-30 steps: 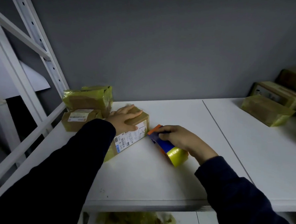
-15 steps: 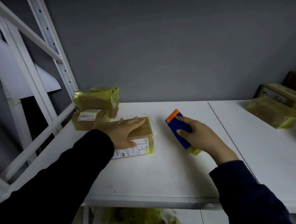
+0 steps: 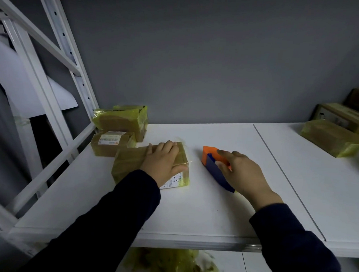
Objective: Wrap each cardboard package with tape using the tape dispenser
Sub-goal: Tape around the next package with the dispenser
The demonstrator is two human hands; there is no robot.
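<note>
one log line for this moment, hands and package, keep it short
left hand: flat on package | right hand: holds tape dispenser on shelf | tape dispenser and package: apart

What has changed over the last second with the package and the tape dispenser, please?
The tape dispenser, gripped by the right hand, moved right, away from the end of the package that it had touched. The package, tipped up a second ago, now lies flat on the shelf under the left hand. Unchanged: both holds, and the two wrapped packages at the back left.
</note>
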